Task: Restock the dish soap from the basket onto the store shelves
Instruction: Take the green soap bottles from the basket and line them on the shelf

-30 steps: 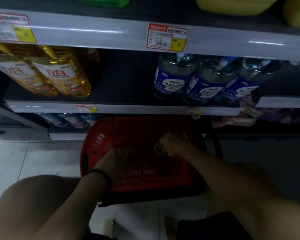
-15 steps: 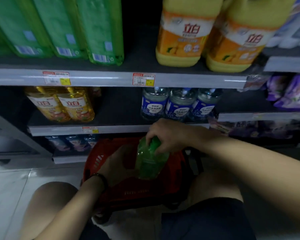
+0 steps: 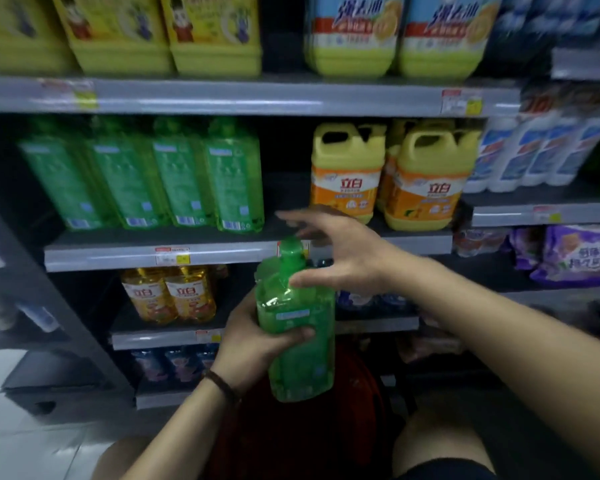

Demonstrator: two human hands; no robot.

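A green dish soap bottle (image 3: 300,341) stands upright in mid-air in front of the shelves. My left hand (image 3: 253,341) grips its body from the left, thumb across the front. My right hand (image 3: 340,251) hovers over the green cap with fingers spread; its thumb lies against the bottle's shoulder. A row of several matching green bottles (image 3: 174,174) stands on the middle shelf (image 3: 118,256), with a dark gap (image 3: 284,195) to their right. The red basket (image 3: 361,386) is mostly hidden below the bottle and my arms.
Yellow jugs (image 3: 388,174) stand right of the gap. White and blue bottles (image 3: 541,150) are further right. Amber bottles (image 3: 170,296) sit on the lower shelf. Yellow-green jugs (image 3: 350,36) fill the top shelf. Purple packs (image 3: 575,254) lie at right. My knee (image 3: 437,441) is below.
The bottle rose out of the basket to shelf height. My left hand took hold of its body, and my right hand let go of the cap and opened. The view tilted upward.
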